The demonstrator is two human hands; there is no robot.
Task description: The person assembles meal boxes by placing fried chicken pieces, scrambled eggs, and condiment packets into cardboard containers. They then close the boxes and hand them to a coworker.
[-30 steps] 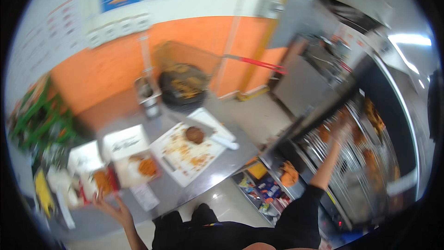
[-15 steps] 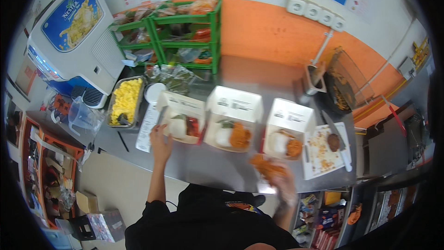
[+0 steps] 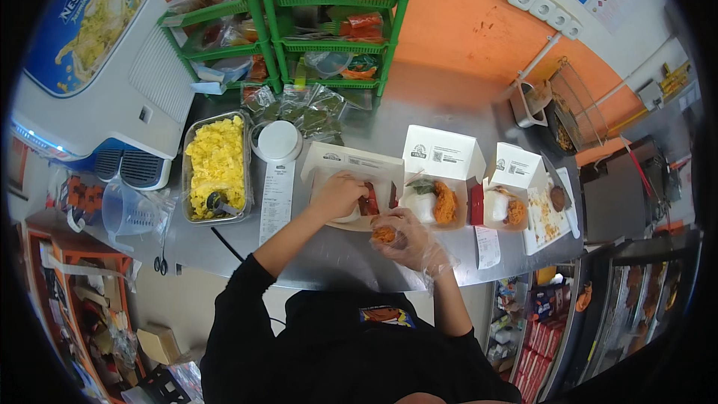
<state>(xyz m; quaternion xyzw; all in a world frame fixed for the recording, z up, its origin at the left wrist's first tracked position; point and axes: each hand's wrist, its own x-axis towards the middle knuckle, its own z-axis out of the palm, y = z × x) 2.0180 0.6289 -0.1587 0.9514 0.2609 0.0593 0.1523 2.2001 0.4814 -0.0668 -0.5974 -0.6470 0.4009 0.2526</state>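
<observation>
Right hand (image 3: 407, 243) holding fried chicken (image 3: 384, 234), left hand (image 3: 340, 196) in box (image 3: 378, 168)

Hands (image 3: 407, 242) now closer together, fried chicken (image 3: 384, 234) brought to leftmost box (image 3: 360, 158)

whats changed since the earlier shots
The gloved right hand has brought fried chicken left from the display cabinet to the front edge of the leftmost box. The left hand moved from that box's near-left corner to over its contents. Both other boxes still hold rice and chicken pieces.
</observation>
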